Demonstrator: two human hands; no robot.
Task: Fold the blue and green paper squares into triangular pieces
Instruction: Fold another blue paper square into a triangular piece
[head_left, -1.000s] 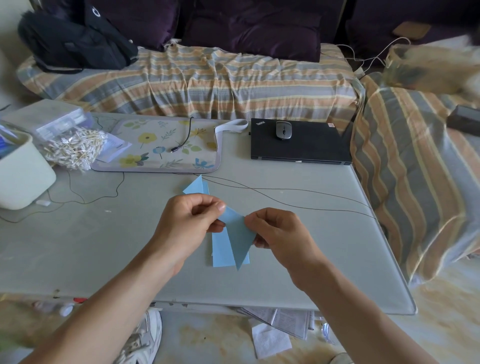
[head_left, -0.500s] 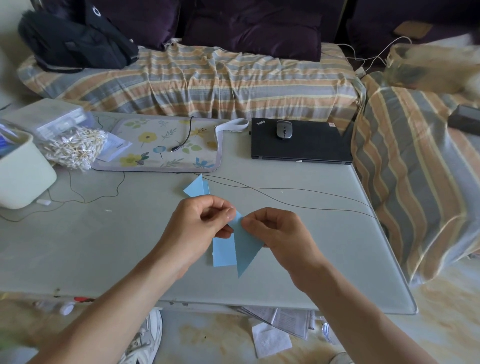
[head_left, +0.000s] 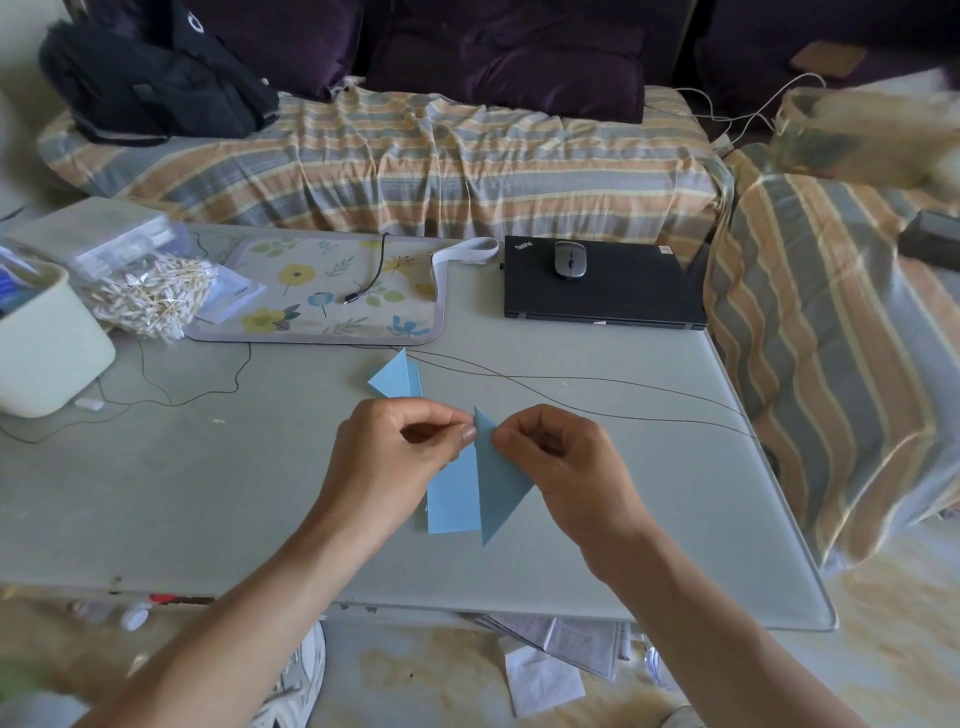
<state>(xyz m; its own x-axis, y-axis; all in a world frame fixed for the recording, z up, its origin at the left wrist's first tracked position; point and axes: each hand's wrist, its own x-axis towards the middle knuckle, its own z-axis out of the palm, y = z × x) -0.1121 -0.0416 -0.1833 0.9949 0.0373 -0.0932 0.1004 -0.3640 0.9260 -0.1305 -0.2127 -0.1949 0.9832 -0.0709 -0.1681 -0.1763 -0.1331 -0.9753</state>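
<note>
I hold a blue paper triangle (head_left: 496, 483) just above the grey table (head_left: 208, 493), its long point hanging down. My left hand (head_left: 395, 457) pinches its top left edge between thumb and forefinger. My right hand (head_left: 566, 462) pinches the top right edge. Under the triangle a flat light-blue paper sheet (head_left: 451, 501) lies on the table. A folded blue piece (head_left: 399, 376) lies further back, just beyond my left hand. No green paper is in view.
A floral mat (head_left: 322, 291) with a cable end, a bag of cotton swabs (head_left: 150, 296) and a cream container (head_left: 47, 343) sit at the left. A black laptop (head_left: 608, 286) with a mouse (head_left: 570, 260) lies back right. Thin wires (head_left: 597, 387) cross the table.
The triangle has turned more upright and shifted slightly right. Both hands have drawn closer together at its top corner.
</note>
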